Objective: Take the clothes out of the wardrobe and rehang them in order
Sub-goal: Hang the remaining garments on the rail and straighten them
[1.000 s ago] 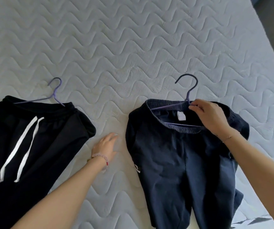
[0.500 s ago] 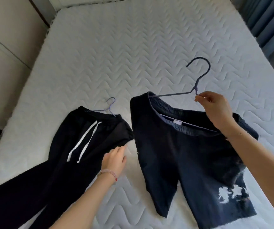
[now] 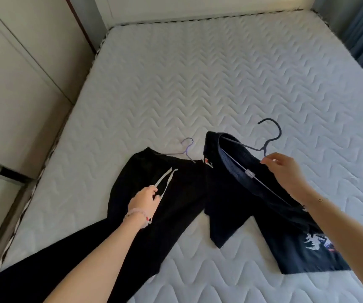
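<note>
Now the right hand [image 3: 285, 171] pinches the dark hanger [image 3: 273, 136] just below its hook, holding the waistband of the navy shorts [image 3: 237, 206] off the bed [image 3: 220, 84]. The left hand [image 3: 145, 200], beside the black trousers [image 3: 165, 226] a moment ago, now lies on them at the white drawstring [image 3: 165, 178]; whether it grips is unclear.

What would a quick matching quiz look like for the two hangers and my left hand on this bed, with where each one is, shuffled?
Things:
1. dark hanger
2. lilac hanger
3. left hand

Places:
A. by the white drawstring on the black trousers
B. hook flat on the mattress
C. pinched by the right hand

Pairs: 1-C, 2-B, 3-A
</note>
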A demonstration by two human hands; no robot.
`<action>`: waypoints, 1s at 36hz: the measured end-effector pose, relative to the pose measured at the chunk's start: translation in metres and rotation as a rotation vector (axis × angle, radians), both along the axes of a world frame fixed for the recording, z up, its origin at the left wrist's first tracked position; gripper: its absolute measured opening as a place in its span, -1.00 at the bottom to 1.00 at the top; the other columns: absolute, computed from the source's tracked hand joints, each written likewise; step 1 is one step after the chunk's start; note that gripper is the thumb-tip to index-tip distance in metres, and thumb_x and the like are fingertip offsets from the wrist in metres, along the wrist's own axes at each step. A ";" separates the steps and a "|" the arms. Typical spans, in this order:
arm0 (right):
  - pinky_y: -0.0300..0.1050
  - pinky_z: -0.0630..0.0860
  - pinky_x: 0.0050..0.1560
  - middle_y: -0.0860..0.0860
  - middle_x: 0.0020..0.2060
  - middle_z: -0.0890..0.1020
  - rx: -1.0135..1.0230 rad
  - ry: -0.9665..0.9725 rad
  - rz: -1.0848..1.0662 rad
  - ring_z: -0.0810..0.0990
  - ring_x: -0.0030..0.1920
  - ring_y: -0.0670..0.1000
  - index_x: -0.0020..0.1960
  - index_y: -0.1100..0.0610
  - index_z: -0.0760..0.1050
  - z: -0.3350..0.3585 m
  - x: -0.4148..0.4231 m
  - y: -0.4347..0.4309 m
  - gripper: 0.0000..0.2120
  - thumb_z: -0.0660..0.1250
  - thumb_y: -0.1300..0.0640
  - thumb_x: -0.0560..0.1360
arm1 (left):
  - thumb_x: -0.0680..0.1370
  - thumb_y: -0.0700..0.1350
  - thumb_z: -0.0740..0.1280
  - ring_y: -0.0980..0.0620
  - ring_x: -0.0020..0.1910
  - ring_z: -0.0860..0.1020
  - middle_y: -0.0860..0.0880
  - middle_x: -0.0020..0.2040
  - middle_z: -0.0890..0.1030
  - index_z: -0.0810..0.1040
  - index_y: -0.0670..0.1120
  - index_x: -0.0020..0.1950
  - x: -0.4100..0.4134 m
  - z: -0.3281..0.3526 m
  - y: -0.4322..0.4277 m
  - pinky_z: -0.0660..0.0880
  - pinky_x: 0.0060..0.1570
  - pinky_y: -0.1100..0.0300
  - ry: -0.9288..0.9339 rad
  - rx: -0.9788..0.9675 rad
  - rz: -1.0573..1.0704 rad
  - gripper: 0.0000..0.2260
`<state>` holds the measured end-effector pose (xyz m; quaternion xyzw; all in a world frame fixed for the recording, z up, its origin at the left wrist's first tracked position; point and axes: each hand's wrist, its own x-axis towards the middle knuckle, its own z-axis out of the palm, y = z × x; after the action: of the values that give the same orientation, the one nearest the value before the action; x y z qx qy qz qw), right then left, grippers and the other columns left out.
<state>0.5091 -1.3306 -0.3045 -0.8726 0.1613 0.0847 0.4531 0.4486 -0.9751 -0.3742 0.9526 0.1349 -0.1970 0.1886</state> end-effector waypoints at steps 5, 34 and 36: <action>-0.15 0.36 -0.30 0.02 -0.37 0.55 0.004 0.061 -0.071 0.45 -0.38 0.02 -0.17 0.06 0.58 -0.030 0.003 0.031 -0.86 0.26 0.09 0.49 | 0.59 -0.04 0.17 -0.03 0.10 0.55 0.02 0.22 0.53 0.44 -0.02 0.26 0.047 -0.021 0.033 0.53 0.01 0.06 0.002 -0.054 -0.012 -0.74; -0.12 0.23 -0.39 0.02 -0.47 0.38 0.162 0.163 -0.292 0.27 -0.43 -0.01 -0.19 0.04 0.64 -0.155 0.024 0.070 -0.82 0.29 0.07 0.50 | 0.61 -0.11 0.10 -0.15 0.41 0.29 -0.16 0.44 0.32 0.22 -0.15 0.45 0.243 -0.165 0.038 0.25 0.39 -0.01 0.089 0.126 -0.383 -0.59; -0.14 0.24 -0.40 0.01 -0.48 0.38 0.155 0.156 -0.289 0.28 -0.44 -0.04 -0.19 0.05 0.64 -0.156 0.024 0.070 -0.82 0.29 0.08 0.51 | 0.61 -0.10 0.07 -0.12 0.46 0.21 -0.13 0.49 0.23 0.13 -0.12 0.49 0.249 -0.177 0.033 0.13 0.45 -0.05 0.172 0.161 -0.429 -0.56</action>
<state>0.5335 -1.2604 -0.4601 -0.7937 0.3125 0.0983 0.5125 0.6971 -0.9422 -0.5514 0.9510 -0.0397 -0.3017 0.0539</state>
